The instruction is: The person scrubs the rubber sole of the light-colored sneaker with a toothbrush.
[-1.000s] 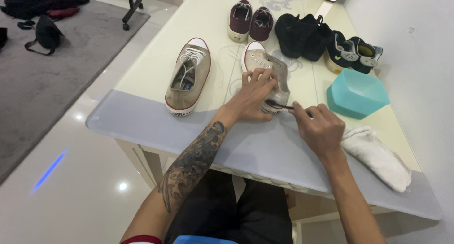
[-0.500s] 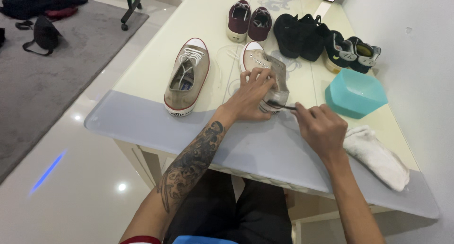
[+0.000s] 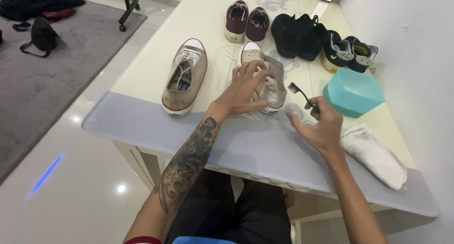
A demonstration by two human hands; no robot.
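Left hand [image 3: 243,90] spread flat on beige sneaker [image 3: 266,81] lying on table [image 3: 156,118], right hand [image 3: 319,126] pinching toothbrush [image 3: 302,95] just right of shoe, brush now lifted off it versus earlier scrubbing contact.
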